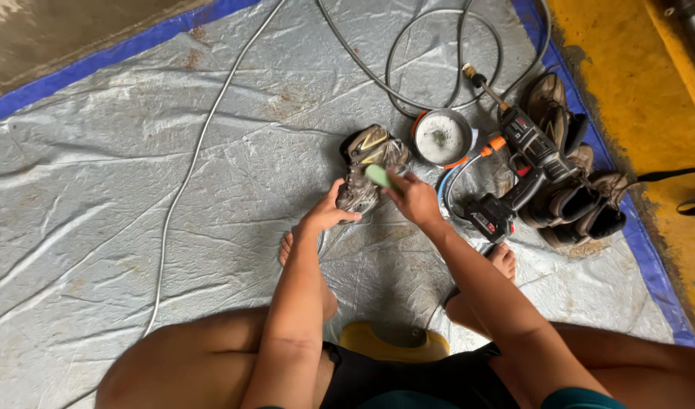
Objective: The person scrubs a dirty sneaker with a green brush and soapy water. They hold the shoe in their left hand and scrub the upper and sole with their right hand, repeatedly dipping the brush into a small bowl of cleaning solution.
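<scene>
- A grey hose (182, 178) trails across the silver tarp (98, 174) at left.
- The left hand (326, 214) clasps a muddy shoe (368, 167) at centre, upright on the tarp.
- The right hand (412, 198) grips a green brush (378, 176) against the shoe, which looks only partly scrubbed.
- A soapy bowl (440, 137) sits beyond, a cordless sprayer (525, 163) just right.
- More shoes (571, 193) wait far right, seemingly uncleaned.

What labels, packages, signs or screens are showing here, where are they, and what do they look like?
Label patch on the power tool's base block, right of the right hand: small red and white rectangle on black casing.
Nothing else: no packages, signs or screens; the left hand steadies a muddy shoe.
</scene>
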